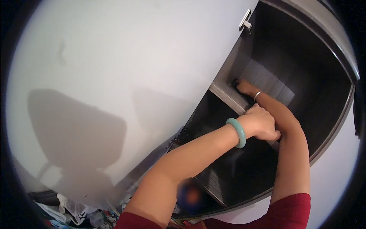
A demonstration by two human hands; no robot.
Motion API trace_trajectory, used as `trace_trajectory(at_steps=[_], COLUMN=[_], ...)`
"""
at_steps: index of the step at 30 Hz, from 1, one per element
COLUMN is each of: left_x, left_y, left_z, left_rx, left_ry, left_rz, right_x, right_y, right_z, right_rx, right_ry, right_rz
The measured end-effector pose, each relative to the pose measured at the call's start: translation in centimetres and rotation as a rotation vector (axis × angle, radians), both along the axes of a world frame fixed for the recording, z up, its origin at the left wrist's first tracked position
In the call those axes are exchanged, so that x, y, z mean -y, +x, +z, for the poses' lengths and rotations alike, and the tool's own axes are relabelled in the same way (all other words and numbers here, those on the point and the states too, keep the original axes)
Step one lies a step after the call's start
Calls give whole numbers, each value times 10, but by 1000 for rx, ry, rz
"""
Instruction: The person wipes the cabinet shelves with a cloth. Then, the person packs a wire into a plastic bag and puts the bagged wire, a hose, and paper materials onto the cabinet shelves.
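Observation:
My left hand (pixel 262 123), with a green bangle (pixel 237 133) at its wrist, is closed over the front edge of a wood-grain shelf (pixel 230 98) inside a dark cabinet. Past it, my right hand (pixel 247 88) reaches deep into the compartment above that shelf, a silver bracelet (pixel 257 95) on its wrist. The right fingers press down in the inner corner on something small and dark (pixel 235 83), perhaps a cloth; its kind is hard to make out. Much of those fingers lies in shadow.
A large white door (pixel 114 57) stands swung out on the left, with a metal hinge (pixel 246 23) at its top. Below the shelf is a dark lower compartment (pixel 244 171). Clothes and bags (pixel 76 210) are heaped at the lower left.

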State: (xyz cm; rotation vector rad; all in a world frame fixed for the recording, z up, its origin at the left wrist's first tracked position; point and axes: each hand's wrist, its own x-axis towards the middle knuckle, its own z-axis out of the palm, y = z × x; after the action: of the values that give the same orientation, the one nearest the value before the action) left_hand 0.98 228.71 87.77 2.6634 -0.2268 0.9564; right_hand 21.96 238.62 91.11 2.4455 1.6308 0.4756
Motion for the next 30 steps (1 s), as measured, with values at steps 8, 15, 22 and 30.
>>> trace_trajectory(at_steps=[8,15,22,30], left_x=[9,19,62,195], left_y=[-6,-59,-22,-40], left_z=[-49,-96,-102,-114], left_rx=[526,832,616,437], left_ry=[-18,-232,-906,-1337], left_rz=[-8,282,-57,-716], right_x=[33,65,140,308], right_y=[-75,-144,-164,-202], right_z=[-3,-11,-7,-6], right_rx=[-218,-298,-340,-599], right_ry=[123,225,176,461], right_rz=[340,637,611,284])
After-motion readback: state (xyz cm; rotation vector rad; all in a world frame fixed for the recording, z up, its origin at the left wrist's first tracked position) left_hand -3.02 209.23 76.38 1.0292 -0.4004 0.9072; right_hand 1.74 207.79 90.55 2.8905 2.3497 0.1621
